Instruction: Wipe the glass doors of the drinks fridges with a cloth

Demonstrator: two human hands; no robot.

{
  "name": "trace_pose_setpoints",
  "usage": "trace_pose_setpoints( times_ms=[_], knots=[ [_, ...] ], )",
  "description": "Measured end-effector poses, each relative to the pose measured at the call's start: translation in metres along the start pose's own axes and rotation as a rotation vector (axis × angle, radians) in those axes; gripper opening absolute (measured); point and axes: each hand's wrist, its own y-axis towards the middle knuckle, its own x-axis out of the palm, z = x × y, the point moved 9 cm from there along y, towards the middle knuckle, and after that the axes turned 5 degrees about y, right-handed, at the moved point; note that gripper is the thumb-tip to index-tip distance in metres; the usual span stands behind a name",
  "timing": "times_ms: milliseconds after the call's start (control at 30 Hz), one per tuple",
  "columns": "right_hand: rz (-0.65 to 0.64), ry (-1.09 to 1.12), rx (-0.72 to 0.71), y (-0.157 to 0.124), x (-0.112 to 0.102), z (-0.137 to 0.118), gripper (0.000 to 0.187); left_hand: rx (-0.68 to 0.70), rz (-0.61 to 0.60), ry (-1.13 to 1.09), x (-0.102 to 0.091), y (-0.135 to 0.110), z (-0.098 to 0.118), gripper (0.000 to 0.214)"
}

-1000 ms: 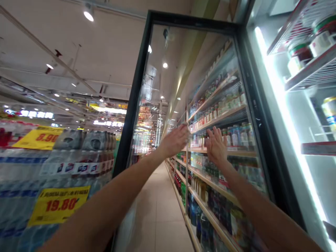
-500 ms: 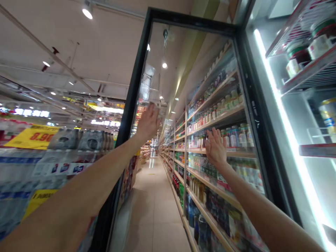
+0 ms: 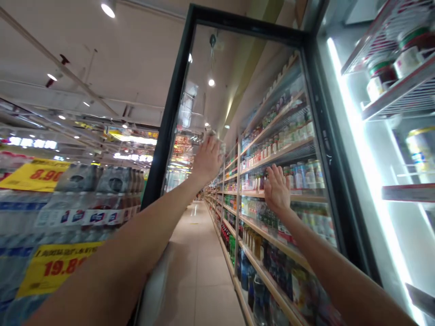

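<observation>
A tall glass door [image 3: 174, 90] with a black frame stands swung open in front of me. My left hand [image 3: 206, 159] is raised before the middle of the pane, fingers stretched out, palm toward the glass. To its right and a little lower, my right hand [image 3: 277, 190] is also open, its fingers spread and palm toward the pane. Nothing is held in either hand. Whether the palms touch the glass, I cannot tell. Shelves of bottles and cans [image 3: 272, 154] show in the pane behind the hands.
At right is the lit cooler interior with a wire shelf [image 3: 401, 90] holding jars with green lids [image 3: 380, 79]. Shrink-wrapped bottle packs [image 3: 115, 181] are stacked at left, with yellow price signs [image 3: 36, 174]. A tiled floor [image 3: 193, 267] runs down the aisle.
My left hand has moved to the right across the pane, closer to the right hand. The right hand has hardly moved. More of a lower yellow price sign now shows.
</observation>
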Motion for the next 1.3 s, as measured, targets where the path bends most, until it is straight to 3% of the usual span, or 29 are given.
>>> trace_pose_setpoints(
  times_ms=[33, 133, 167, 200, 233, 333, 400, 433, 533, 600, 633, 667, 733, 800, 833, 867, 967, 1000, 1067, 1167, 1200, 1233, 1300],
  knots=[
    [0.0, 0.006, 0.006, 0.0, 0.0, 0.001, 0.049, 0.101, -0.029, -0.01, 0.005, -0.005, 0.018, 0.048],
    [0.004, 0.019, -0.003, -0.001, 0.0, 0.001, 0.049, 0.57, -0.146, -0.053, 0.017, -0.039, 0.079, 0.046],
    [0.005, 0.024, -0.011, -0.001, 0.0, 0.001, 0.049, 0.656, -0.169, -0.058, 0.017, -0.046, 0.084, 0.046],
    [0.006, 0.027, -0.019, -0.002, -0.001, 0.0, 0.048, 0.658, -0.173, -0.055, 0.016, -0.044, 0.079, 0.047],
    [0.006, 0.028, -0.025, -0.002, -0.001, 0.0, 0.048, 0.564, -0.153, -0.043, 0.013, -0.034, 0.062, 0.047],
    [0.0, 0.018, -0.02, -0.003, -0.001, 0.0, 0.048, 0.088, -0.02, 0.012, -0.004, -0.002, -0.009, 0.048],
    [-0.004, 0.01, -0.014, -0.004, 0.0, -0.001, 0.048, -0.012, 0.016, 0.024, -0.007, -0.005, -0.022, 0.048],
    [-0.002, 0.01, -0.014, -0.004, 0.0, -0.001, 0.048, 0.058, -0.001, 0.012, -0.005, -0.014, -0.01, 0.048],
    [0.006, 0.02, -0.016, -0.004, -0.001, -0.002, 0.048, 0.531, -0.122, -0.054, 0.006, -0.06, 0.052, 0.046],
    [0.002, 0.024, -0.015, -0.004, -0.001, -0.002, 0.048, 0.705, -0.168, -0.063, 0.008, -0.077, 0.064, 0.045],
    [-0.002, 0.023, -0.013, -0.004, -0.002, -0.002, 0.048, 0.678, -0.164, -0.051, 0.006, -0.073, 0.055, 0.046],
    [-0.005, 0.02, -0.012, -0.004, -0.002, -0.002, 0.048, 0.569, -0.134, -0.031, 0.002, -0.06, 0.037, 0.047],
    [-0.005, 0.009, -0.015, -0.004, -0.003, -0.002, 0.048, 0.229, -0.04, 0.01, -0.008, -0.03, -0.011, 0.049],
    [-0.003, -0.002, -0.019, -0.004, -0.003, -0.003, 0.048, -0.012, 0.017, 0.029, -0.014, -0.019, -0.039, 0.049],
    [-0.001, -0.008, -0.018, -0.004, -0.003, -0.003, 0.048, -0.026, 0.014, 0.025, -0.012, -0.02, -0.035, 0.049],
    [0.0, -0.013, -0.016, -0.004, -0.003, -0.003, 0.048, 0.051, -0.013, 0.011, -0.008, -0.025, -0.02, 0.049],
    [0.0, -0.022, -0.015, -0.004, -0.002, -0.003, 0.048, 0.484, -0.131, -0.051, 0.007, -0.055, 0.046, 0.047],
    [0.0, -0.02, -0.019, -0.004, -0.001, -0.002, 0.048, 0.565, -0.153, -0.061, 0.009, -0.06, 0.056, 0.047],
    [0.002, -0.007, -0.025, -0.004, -0.001, -0.002, 0.048, 0.479, -0.127, -0.054, 0.006, -0.049, 0.043, 0.047],
    [0.003, 0.004, -0.024, -0.004, -0.002, -0.002, 0.048, 0.036, 0.017, -0.009, -0.008, -0.02, -0.015, 0.049],
    [-0.002, 0.0, -0.02, -0.003, -0.002, -0.002, 0.048, -0.048, 0.041, 0.001, -0.01, -0.018, -0.023, 0.05],
    [-0.01, -0.005, -0.015, -0.003, -0.001, -0.002, 0.048, -0.059, 0.04, 0.005, -0.009, -0.02, -0.02, 0.05],
    [-0.025, -0.013, -0.005, -0.003, 0.0, -0.001, 0.048, 0.133, -0.039, -0.015, 0.001, -0.035, 0.016, 0.049]
  ],
)
